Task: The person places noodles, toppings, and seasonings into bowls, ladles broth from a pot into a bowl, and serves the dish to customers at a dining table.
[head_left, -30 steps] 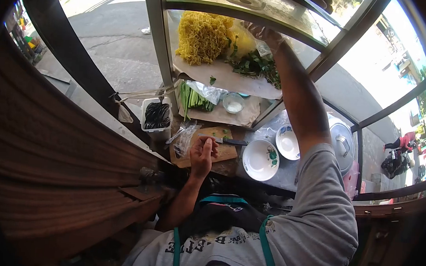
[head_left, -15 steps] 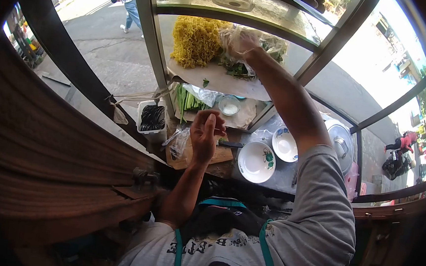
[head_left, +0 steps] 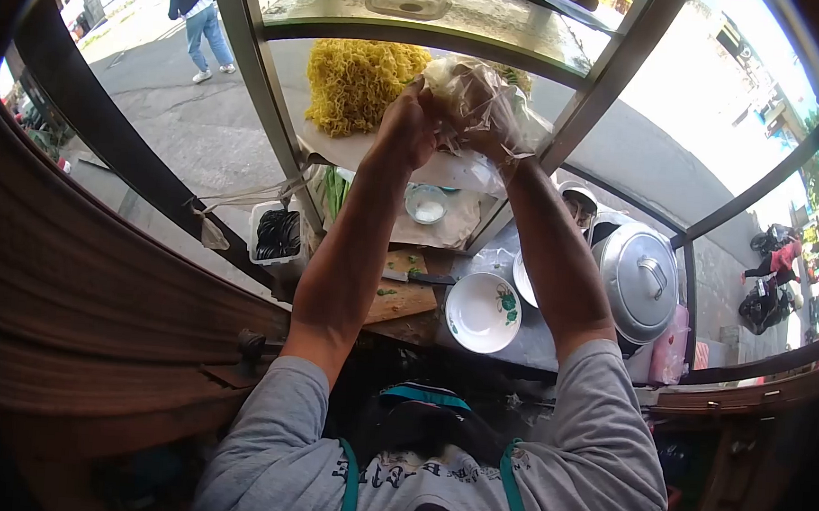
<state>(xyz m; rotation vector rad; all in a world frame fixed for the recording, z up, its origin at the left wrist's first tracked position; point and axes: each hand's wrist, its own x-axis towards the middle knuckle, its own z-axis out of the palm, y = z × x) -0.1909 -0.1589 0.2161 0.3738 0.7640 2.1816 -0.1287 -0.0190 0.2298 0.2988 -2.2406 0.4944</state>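
Above the upper shelf, my left hand point(head_left: 407, 127) is closed on the near left side of a crumpled clear plastic bag point(head_left: 469, 77), thumb uppermost. My right hand point(head_left: 484, 118) is at the bag's right side, with plastic draped over its fingers and wrist. It looks closed on the bag, though its fingertips are hidden. Something pale shows through the plastic. Just left of my hands is a heap of yellow noodles point(head_left: 357, 86) on brown paper. Leafy greens point(head_left: 515, 77) show behind the bag, mostly covered.
On the lower level are a small bowl of white powder point(head_left: 426, 204), a knife point(head_left: 427, 278) across a cutting board point(head_left: 396, 307), and a flowered bowl point(head_left: 483, 313). A large lidded pot point(head_left: 638, 279) stands right. Wooden frame posts point(head_left: 617, 75) flank the shelf. A person walks outside.
My left hand has risen from above the cutting board to the plastic bag. My right hand has shifted slightly nearer with the bag, which now covers more of the greens. The view has turned slightly.
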